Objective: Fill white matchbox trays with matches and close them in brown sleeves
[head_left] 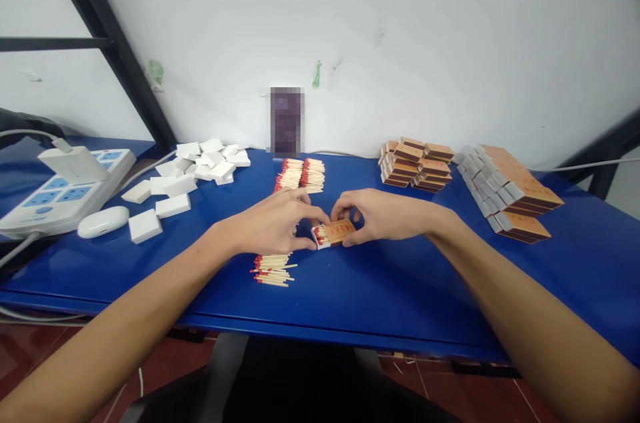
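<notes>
A matchbox (341, 231) lies between my hands just above the blue table, its white tray partly inside the orange sleeve. Red-tipped matches show in the exposed left end of the tray. With thumb and fingers, my left hand (270, 222) pinches that tray end. The sleeve is gripped at its right part by my right hand (383, 215), thumb in front and fingers behind. Loose matches (274, 270) lie in a small heap at the near side of my left hand. Behind it are two more bundles of matches (313, 175), partly covered by the hand.
White empty-looking trays (213, 160) are piled at the back left. Closed matchboxes (417, 163) stand stacked at the back right, with a larger stack (520, 186) further right. A power strip (75, 196) and a white oval object (103, 221) sit at the left.
</notes>
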`<state>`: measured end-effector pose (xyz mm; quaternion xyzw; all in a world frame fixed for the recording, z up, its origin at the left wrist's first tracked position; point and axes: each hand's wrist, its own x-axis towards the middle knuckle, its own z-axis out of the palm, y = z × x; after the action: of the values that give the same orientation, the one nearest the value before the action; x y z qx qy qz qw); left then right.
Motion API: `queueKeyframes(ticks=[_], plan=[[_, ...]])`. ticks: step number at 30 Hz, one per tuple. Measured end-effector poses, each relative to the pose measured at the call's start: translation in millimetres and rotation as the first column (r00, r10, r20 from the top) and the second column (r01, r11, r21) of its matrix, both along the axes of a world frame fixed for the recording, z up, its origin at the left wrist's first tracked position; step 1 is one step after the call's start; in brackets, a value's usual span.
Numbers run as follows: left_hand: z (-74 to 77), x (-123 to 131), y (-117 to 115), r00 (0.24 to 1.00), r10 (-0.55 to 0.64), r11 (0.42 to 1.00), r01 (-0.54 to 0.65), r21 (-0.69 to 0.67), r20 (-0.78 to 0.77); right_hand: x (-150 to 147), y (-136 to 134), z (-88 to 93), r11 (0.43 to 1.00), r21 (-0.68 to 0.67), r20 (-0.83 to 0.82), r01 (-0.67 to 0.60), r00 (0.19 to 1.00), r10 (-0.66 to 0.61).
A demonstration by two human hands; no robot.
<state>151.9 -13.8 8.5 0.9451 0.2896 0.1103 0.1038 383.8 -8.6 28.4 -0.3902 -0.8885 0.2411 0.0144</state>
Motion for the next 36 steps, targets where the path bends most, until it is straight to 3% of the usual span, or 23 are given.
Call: queueKeyframes(ticks=[5,11,18,21,23,26,28,29,30,31,32,33,36], plan=[[3.2,4.2,-2.6,0.999,-0.049,0.999,0.049,0.014,0.015,-7.6,-5.6,1.5,0.997,-0.002,-0.001,-0.078,0.997,0.078],[1.0,5.3,-2.6,0.996,-0.094,0.994,0.093,0.06,0.009,-8.1,-6.9,1.4,0.996,-0.022,0.0,-0.082,0.997,0.082],[1.2,4.3,-4.2,0.996,-0.079,0.992,0.075,0.101,0.04,-7.0,-7.3,4.9,1.0,0.017,0.041,-0.015,0.999,0.014],[3.4,5.2,-8.1,0.982,-0.134,0.988,0.121,0.101,0.131,3.4,-22.6,8.1,0.993,0.094,0.013,0.065,0.998,-0.067],[4.9,5.2,-9.7,0.966,-0.187,0.978,0.166,0.125,0.18,25.6,-39.6,8.5,0.977,0.167,-0.039,0.132,0.991,-0.128],[6.4,4.1,-8.6,0.949,-0.214,0.965,0.169,0.203,0.231,85.4,-68.8,2.6,0.888,0.316,-0.125,0.333,0.943,-0.309],[7.0,2.8,-6.3,0.95,-0.202,0.959,0.143,0.245,0.24,134.1,-86.2,-5.9,0.693,0.449,-0.244,0.563,0.824,-0.512],[7.0,2.1,-5.0,0.951,-0.198,0.956,0.134,0.26,0.239,157.3,-93.1,-10.9,0.537,0.504,-0.319,0.677,0.724,-0.612],[6.9,1.4,-3.7,0.952,-0.195,0.954,0.127,0.273,0.238,177.9,-98.3,-16.0,0.42,0.538,-0.345,0.731,0.645,-0.682],[6.6,0.7,-2.5,0.952,-0.194,0.952,0.124,0.279,0.237,195.3,-101.8,-20.9,0.346,0.56,-0.357,0.753,0.596,-0.719],[6.1,0.1,-1.4,0.952,-0.19,0.952,0.119,0.283,0.24,209.0,-103.4,-25.4,0.322,0.577,-0.352,0.751,0.585,-0.731],[5.4,-0.4,-0.3,0.953,-0.182,0.953,0.111,0.281,0.241,219.2,-103.3,-29.4,0.34,0.601,-0.336,0.724,0.615,-0.714],[3.2,-1.6,2.7,0.958,-0.156,0.956,0.086,0.281,0.239,234.4,-96.4,-38.8,0.457,0.658,-0.238,0.599,0.741,-0.628]])
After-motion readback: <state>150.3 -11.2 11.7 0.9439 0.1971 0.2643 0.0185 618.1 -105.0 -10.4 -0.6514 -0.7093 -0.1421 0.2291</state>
